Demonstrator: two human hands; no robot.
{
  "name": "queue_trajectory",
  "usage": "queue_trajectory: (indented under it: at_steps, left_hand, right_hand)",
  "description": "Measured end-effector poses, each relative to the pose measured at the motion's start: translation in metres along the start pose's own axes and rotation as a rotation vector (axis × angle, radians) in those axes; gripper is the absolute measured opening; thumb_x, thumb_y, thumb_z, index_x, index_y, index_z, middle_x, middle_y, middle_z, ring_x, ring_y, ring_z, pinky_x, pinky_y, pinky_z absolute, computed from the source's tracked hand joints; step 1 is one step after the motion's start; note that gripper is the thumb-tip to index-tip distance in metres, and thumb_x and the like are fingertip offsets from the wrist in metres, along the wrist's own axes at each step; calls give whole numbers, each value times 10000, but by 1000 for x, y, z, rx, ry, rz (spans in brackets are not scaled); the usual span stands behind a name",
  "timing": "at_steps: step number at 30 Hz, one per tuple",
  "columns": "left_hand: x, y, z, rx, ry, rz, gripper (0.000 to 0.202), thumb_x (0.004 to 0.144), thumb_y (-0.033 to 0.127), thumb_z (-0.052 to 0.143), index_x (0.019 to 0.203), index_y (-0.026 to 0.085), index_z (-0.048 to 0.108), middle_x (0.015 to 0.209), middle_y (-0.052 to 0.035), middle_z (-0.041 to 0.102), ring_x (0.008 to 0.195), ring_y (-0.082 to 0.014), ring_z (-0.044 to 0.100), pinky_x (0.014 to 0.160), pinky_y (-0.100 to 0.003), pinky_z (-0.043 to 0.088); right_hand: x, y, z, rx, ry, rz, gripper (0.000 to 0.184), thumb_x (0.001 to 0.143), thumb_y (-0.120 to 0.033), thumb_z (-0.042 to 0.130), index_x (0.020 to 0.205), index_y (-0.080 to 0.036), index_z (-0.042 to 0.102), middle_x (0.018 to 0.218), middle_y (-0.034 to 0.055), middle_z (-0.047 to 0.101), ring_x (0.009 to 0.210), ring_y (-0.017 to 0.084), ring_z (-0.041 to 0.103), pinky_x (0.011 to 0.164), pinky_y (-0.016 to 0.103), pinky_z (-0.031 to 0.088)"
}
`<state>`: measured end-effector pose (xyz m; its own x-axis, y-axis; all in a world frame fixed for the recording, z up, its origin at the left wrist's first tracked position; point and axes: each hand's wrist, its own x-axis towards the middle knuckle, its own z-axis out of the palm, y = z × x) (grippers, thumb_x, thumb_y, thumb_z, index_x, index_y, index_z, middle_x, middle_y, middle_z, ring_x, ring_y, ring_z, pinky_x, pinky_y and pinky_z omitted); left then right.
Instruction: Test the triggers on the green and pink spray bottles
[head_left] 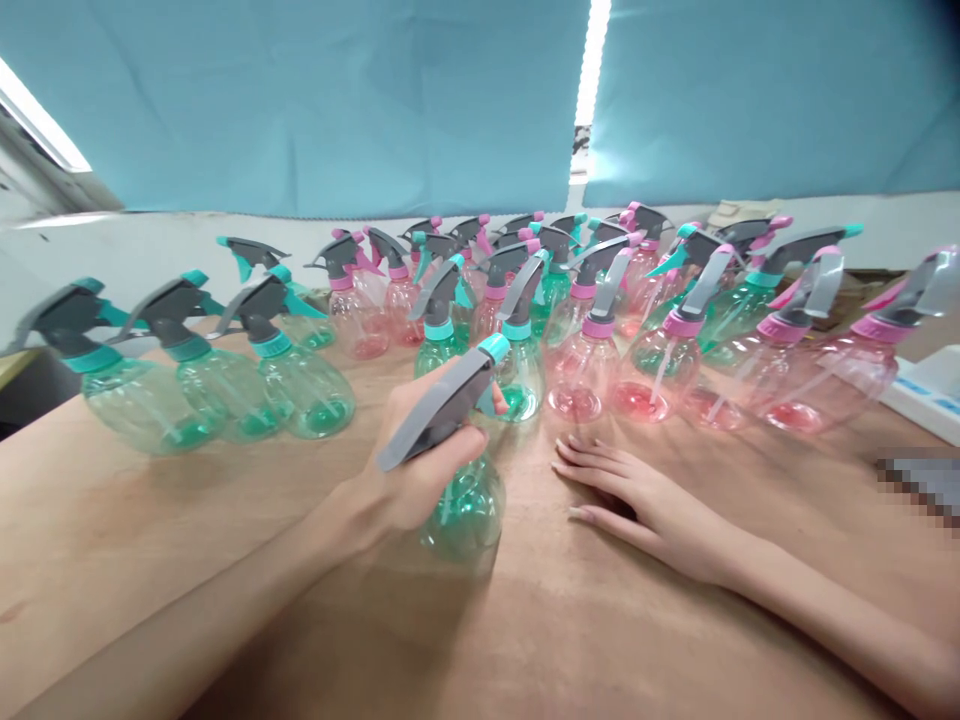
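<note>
"What's being done over there?"

"The left hand (412, 455) has hold of a green spray bottle (465, 515), its fingers wrapped round the neck under the grey spray head, one fingertip by the teal trigger. I'd call it the gripping or handling step."

"Is the bottle off the tabletop (570, 640)?"

"I can't tell from here; the hand hides part of it, and the base is blurred. It's near the middle, closer to us than the crowd of bottles."

"What would moving it call for?"

"A steady grip on the neck, I'd say, and care with the teal-collared bottle (521, 365) just beyond. To the left, three green-tinted bottles (229, 395) stand well apart from the hand."

"And the right hand (649, 500)?"

"Holding nothing. It's palm down, fingers stretched out and the thumb spread from them, right of the held bottle and apart from it. Its fingertips are near a pink-collared bottle (577, 375), on the near side of it."
</note>
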<state>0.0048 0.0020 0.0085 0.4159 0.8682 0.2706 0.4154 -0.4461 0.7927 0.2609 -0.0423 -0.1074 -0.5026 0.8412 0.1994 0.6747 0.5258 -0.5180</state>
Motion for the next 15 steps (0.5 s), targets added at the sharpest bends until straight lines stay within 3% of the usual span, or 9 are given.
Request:
queue_trajectory:
  at_steps: [5,12,15]
  left_hand:
    - [-2,2,0,-51,17,-33,93,692,233,516,758,232,581,670,16,548,562,-155,415,525,-300,312]
    - [-2,-4,1,-82,80,-35,132,753,272,559,860,251,633,891,-17,625,806,-230,566,734,-363,451]
    - [-1,1,4,-75,72,11,214,774,268,565,966,233,653,879,-17,657,760,-213,595,760,-368,485]
  right_hand:
    - [0,-2,-1,12,25,0,496,957,-455,515,1413,-264,484,1463,76,488,1374,274,407,1132,519,338]
    - [2,-1,-1,-38,10,-27,508,967,-471,481,1391,-195,510,1451,111,500,1372,264,412,1135,498,340]
    - [3,-3,2,-63,58,-35,485,963,-462,490,1364,-194,539,1425,124,526,1350,279,442,1115,519,363]
